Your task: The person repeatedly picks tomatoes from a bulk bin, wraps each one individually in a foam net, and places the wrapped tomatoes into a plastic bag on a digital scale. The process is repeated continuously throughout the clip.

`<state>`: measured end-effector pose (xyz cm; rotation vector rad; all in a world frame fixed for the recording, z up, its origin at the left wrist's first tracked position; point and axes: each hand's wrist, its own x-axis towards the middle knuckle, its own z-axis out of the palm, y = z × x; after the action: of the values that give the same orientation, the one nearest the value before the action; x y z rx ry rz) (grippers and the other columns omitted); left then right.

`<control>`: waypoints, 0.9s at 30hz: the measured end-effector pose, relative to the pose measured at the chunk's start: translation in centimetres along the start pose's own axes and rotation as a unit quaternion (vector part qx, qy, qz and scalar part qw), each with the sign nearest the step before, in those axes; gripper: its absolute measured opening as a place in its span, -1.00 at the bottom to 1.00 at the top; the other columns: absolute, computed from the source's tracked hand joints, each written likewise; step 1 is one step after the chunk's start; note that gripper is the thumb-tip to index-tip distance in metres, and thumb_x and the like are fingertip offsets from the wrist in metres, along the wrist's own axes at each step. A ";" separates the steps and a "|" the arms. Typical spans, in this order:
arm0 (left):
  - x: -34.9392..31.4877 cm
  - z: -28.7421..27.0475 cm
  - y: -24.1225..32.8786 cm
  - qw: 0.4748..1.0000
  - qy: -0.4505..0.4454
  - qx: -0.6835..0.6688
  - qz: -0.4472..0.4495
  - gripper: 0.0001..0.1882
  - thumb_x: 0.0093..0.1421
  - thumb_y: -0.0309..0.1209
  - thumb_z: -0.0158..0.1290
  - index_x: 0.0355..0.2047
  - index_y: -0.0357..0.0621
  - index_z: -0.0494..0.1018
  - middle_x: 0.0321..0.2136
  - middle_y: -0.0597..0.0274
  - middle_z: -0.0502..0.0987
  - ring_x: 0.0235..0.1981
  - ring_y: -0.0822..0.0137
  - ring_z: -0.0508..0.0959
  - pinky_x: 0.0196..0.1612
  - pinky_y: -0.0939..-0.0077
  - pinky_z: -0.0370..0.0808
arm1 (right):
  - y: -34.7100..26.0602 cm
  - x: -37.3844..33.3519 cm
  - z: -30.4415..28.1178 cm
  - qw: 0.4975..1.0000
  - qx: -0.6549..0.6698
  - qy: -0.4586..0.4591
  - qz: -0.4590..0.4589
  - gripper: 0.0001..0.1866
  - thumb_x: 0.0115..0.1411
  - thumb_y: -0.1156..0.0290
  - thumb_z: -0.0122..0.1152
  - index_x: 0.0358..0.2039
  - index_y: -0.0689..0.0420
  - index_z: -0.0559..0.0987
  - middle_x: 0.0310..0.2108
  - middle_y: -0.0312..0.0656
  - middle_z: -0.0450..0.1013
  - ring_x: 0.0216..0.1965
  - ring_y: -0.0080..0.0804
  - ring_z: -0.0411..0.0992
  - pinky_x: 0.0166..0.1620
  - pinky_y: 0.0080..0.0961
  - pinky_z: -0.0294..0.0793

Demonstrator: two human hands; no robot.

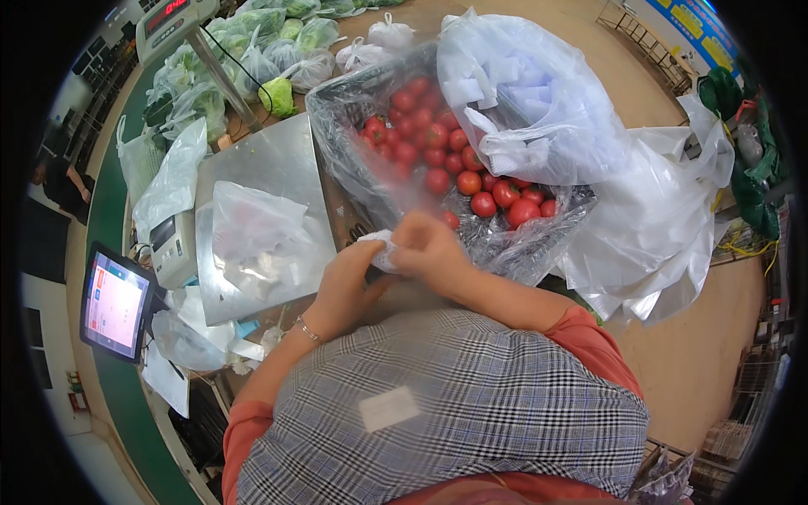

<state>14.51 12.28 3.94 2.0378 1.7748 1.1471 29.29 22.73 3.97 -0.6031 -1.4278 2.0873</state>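
Observation:
My left hand (343, 284) and my right hand (432, 255) meet in front of my body, at the near edge of a tomato crate. Between them they pinch a small white bunched piece (384, 249) with a rough surface; whether it is cloth, foam net or plastic I cannot make out. Just beyond my right hand, red tomatoes (438, 157) lie heaped in a crate lined with clear plastic film (338, 109). A thin translucent plastic bag (257, 231) rests on the metal scale platform (220, 299) to the left of my left hand.
A large clear bag of white pieces (539, 97) covers the crate's far right. Flat plastic bags (644, 219) hang beside it. Bagged green vegetables (269, 46) fill the far left. The scale display (172, 25), a label printer (174, 252) and a tablet screen (117, 300) stand left.

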 end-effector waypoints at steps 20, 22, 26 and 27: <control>-5.1 -0.9 -5.5 0.775 0.000 -0.544 -0.320 -0.52 0.30 -0.29 0.00 0.13 -0.31 0.26 0.05 0.13 0.43 0.00 0.37 0.47 -0.01 0.44 0.45 | 12.7 11.3 -21.9 0.648 -0.723 -0.227 0.077 -0.54 -0.08 0.23 0.28 -0.11 0.03 0.52 -0.23 0.02 0.54 -0.14 0.02 0.50 -0.10 -0.13 0.47; -5.7 -1.4 -5.7 0.742 0.042 -0.604 -0.290 -0.47 0.33 -0.20 -0.06 0.17 -0.31 0.20 0.09 0.12 0.39 0.04 0.34 0.46 0.02 0.42 0.45 | 10.8 12.3 -20.4 0.612 -0.773 -0.143 0.085 -0.56 -0.10 0.24 0.29 -0.15 0.07 0.54 -0.24 0.04 0.54 -0.15 0.00 0.51 -0.12 -0.17 0.48; -6.1 -2.8 -5.5 0.707 0.045 -0.647 -0.282 -0.38 0.35 -0.06 -0.11 0.21 -0.31 0.14 0.11 0.10 0.37 0.07 0.30 0.45 0.08 0.40 0.45 | -1.0 12.4 -12.0 0.866 -0.470 0.059 -0.161 -0.43 -0.07 0.23 0.41 -0.05 0.20 0.48 -0.13 -0.07 0.50 -0.12 -0.25 0.49 -0.04 -0.36 0.44; -6.3 -2.4 -5.9 0.718 0.037 -0.631 -0.290 -0.39 0.35 -0.08 -0.11 0.21 -0.30 0.14 0.11 0.10 0.37 0.07 0.31 0.45 0.08 0.41 0.45 | -3.3 11.0 -8.5 0.910 -0.382 0.017 -0.157 -0.44 -0.04 0.28 0.41 -0.02 0.19 0.48 -0.09 -0.12 0.48 -0.06 -0.33 0.45 0.02 -0.39 0.41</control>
<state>8.64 7.27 -0.62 0.5618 0.9062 1.5173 26.89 36.77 3.48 -0.6296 -2.1577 1.2178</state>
